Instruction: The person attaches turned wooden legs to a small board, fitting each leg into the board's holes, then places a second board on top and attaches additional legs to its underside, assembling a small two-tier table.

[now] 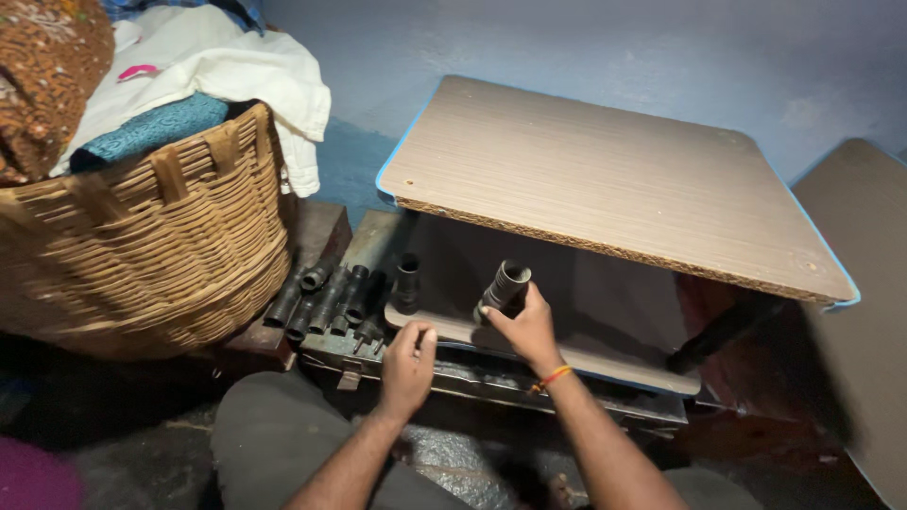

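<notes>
Noted nearest the camera: dark-trousered knees (274, 434), both forearms reaching forward over them. Right hand (525, 330) closed around a dark ribbed plastic tube (504, 287), held tilted with its open mouth up and away, just above the front edge of a lower board (567, 364). Left hand (408, 364) resting loosely curled, fingertips on that same front edge, gripping nothing.

Judged advisable for the handling in progress: kept the tube steady at its lower end, held the board still with the left hand, avoided knocking the second upright tube (407, 281) standing just to the left on the same board.

Recorded beside it: a row of similar dark tubes (326, 297) lying side by side on a dark metal box (453, 373) with a front latch, close against a large woven basket (151, 255). Basket heaped with cloth, including a white garment (236, 71), a teal towel (151, 127) and a brown patterned fabric (42, 66).

Surface: a wood-grain chipboard tabletop (605, 179) with blue edging, raw at the near edge, lying tilted above the lower board and shading it. Another flat panel (860, 283) seen at far right.

Room: dim, blue-painted wall (586, 47) behind, scuffed near the floor; dark, rough floor (142, 444) beneath.
</notes>
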